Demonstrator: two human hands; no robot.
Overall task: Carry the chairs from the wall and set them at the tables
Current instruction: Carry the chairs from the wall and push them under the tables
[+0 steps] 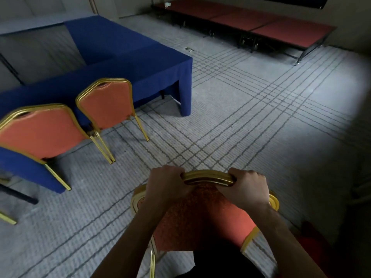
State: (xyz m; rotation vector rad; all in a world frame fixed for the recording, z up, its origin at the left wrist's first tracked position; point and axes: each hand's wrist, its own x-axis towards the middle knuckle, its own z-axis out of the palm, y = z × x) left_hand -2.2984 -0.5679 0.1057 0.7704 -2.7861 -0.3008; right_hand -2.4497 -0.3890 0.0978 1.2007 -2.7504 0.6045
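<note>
I hold an orange chair with a gold frame [200, 221] close in front of me, low in the view. My left hand [166, 185] grips the left part of its top rail and my right hand [249, 189] grips the right part. The blue-draped tables [128, 63] stand to the upper left in an L shape. Two matching chairs are set at the near table: one [106, 105] by its right end, the other [40, 133] further left.
Grey carpet with a line grid [251, 117] spreads open to the right of the tables. A low red stage platform [261, 23] runs along the far wall. Another gold chair leg [8, 217] shows at the left edge.
</note>
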